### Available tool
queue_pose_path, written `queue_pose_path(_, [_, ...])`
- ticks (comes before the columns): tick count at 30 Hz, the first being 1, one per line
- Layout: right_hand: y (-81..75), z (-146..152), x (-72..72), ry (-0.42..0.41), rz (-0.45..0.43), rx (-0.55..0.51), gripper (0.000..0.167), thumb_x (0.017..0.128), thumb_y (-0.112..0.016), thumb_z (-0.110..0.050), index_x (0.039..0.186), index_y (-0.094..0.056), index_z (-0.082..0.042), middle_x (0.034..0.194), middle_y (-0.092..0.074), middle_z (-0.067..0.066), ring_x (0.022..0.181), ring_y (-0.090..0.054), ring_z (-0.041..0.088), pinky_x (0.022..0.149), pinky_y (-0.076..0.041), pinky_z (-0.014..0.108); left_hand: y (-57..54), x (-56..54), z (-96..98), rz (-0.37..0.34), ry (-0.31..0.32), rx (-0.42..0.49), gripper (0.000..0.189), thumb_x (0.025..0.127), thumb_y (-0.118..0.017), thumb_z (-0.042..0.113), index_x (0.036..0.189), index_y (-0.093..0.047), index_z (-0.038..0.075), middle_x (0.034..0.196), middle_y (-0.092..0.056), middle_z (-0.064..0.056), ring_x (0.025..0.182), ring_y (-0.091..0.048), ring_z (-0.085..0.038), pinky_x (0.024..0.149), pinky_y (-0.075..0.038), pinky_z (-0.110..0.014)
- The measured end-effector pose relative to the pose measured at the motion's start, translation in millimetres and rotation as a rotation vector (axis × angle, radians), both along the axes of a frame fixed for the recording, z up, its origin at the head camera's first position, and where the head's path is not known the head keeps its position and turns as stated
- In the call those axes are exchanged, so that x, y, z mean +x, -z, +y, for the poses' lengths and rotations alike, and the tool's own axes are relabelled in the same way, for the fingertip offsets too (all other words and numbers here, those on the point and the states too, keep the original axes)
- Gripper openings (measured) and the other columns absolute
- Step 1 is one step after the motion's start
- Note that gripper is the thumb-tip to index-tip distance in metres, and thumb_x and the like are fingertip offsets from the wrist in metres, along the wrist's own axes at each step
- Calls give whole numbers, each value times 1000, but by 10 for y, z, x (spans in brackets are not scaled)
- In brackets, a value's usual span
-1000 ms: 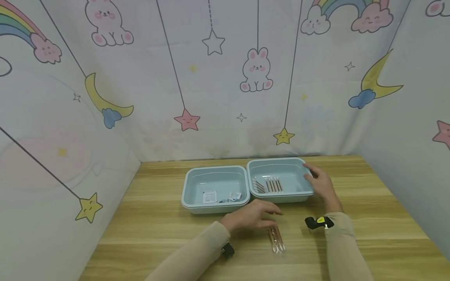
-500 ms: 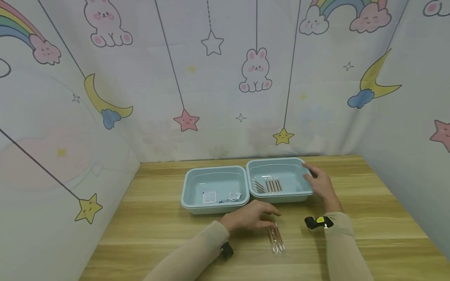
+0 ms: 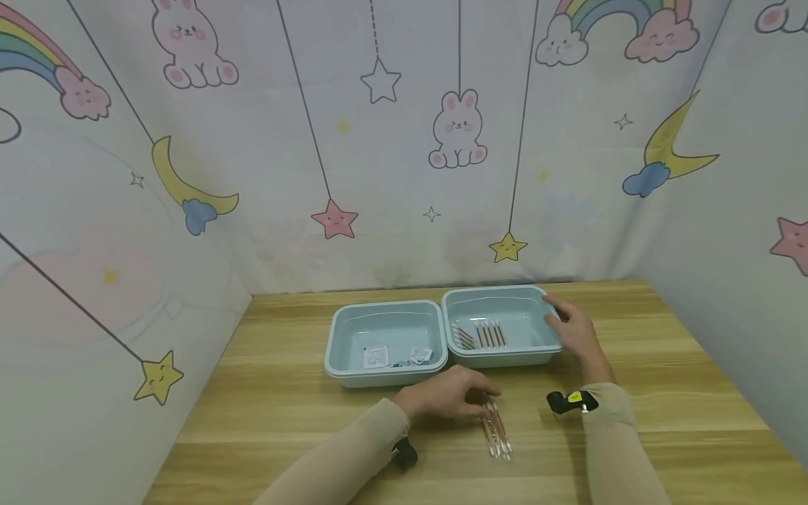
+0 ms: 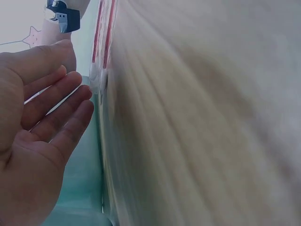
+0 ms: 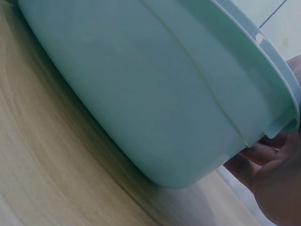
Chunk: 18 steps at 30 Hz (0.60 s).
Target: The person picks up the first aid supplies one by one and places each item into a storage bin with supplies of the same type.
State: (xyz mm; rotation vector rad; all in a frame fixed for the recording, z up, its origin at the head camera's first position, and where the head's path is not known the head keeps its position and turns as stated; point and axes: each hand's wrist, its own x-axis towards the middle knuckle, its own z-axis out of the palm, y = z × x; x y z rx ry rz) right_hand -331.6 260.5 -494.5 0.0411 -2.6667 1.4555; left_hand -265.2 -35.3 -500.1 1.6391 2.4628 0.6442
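Cotton swabs (image 3: pixel 496 435) with reddish-brown sticks and white tips lie in clear wrapping on the table. My left hand (image 3: pixel 447 394) hovers at their far end, fingers loosely bent; in the left wrist view the fingers (image 4: pixel 66 103) have nothing between them and the wrapped swabs (image 4: pixel 104 42) lie just beyond the fingertips. On the right, my right hand (image 3: pixel 576 333) grips the end rim of a light blue plastic bin (image 3: pixel 505 356). Its fingers (image 5: pixel 258 155) curl beneath the rim in the right wrist view. Several more cotton swabs (image 3: pixel 491 334) lie inside this bin.
A second light blue bin (image 3: pixel 385 379) stands against the first on its left, holding a flat white sachet (image 3: pixel 376 357) and small blue-and-white packets (image 3: pixel 419 356). Behind the wood-grain table (image 3: pixel 265 414) hangs a printed cloth (image 3: pixel 379 175), with walls at both sides.
My left hand has shifted slightly left, and its thumb and fingers have drawn a little nearer together over the wrapped swabs. The right hand stays on the bin's rim.
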Motion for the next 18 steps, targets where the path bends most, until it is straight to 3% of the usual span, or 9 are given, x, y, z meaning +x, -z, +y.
queue_pose_path(8, [-9, 6, 4, -13, 9, -7, 46, 97, -52, -9, 143, -47, -2, 151, -37, 25, 140, -34, 45, 113, -31, 58, 4, -6, -11, -8, 17, -10, 40, 89, -70, 24, 126, -65, 10, 125, -66, 3, 117, -57, 0, 100, -40, -9])
queue_pose_path(18, [-6, 7, 0, -11, 4, -4, 46, 98, -52, -10, 143, -47, -3, 152, -37, 24, 141, -33, 44, 113, -30, 57, 31, -5, -25, -33, -9, -26, 44, 86, -75, 26, 126, -65, 12, 124, -66, 3, 115, -57, 1, 98, -41, -8])
